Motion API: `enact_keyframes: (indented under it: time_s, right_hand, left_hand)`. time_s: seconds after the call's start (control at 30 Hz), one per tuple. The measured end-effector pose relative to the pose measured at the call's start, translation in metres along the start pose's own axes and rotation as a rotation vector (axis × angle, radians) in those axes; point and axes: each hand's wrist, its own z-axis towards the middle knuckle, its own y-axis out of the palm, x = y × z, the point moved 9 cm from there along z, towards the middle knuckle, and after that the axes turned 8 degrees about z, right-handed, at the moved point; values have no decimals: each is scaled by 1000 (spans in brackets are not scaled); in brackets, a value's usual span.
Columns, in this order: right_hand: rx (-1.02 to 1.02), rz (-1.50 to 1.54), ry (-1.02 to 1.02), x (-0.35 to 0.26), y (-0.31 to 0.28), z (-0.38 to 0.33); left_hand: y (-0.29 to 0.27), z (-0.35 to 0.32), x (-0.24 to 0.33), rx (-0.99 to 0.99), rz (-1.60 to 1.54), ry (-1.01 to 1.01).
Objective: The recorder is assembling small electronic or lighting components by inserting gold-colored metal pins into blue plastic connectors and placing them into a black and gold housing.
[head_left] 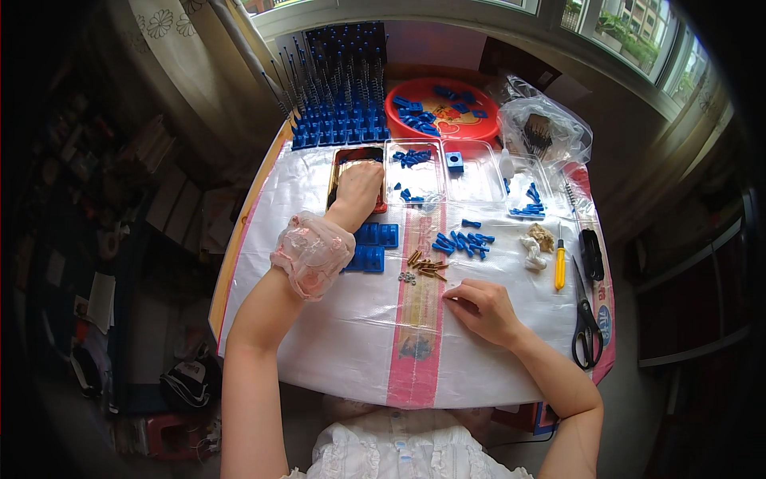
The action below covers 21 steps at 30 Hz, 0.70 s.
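Observation:
My left hand [361,190] reaches into a small black tray with a gold and red rim [333,177]; its fingers point down and are hidden behind the back of the hand. Near its wrist, a few blue grooved plastic blocks [367,258] lie on the table. My right hand [484,311] rests on the sheet, fingers curled and tips together; whatever they may hold is too small to make out. Just beyond it lie brass-coloured screws [429,268], small metal nuts [407,278] and a loose pile of blue plastic pieces [464,243].
Rows of blue parts with upright springs and rods [339,100] stand at the back left, beside a red round tray [391,108]. Clear boxes [440,172] hold blue pieces. At right lie a yellow-handled screwdriver [560,267], black scissors [587,335] and a plastic bag [562,120].

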Motion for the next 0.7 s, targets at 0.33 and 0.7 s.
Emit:
enact_keyframes:
  time_s: [0.33,0.7]
  right_hand:
    - [-7,5,5,1,0,0]
    - [-9,-4,19,1,2,0]
  left_hand:
    - [-45,-13,1,73,-168,11]
    - [-71,-104,91,-292,-532,191]
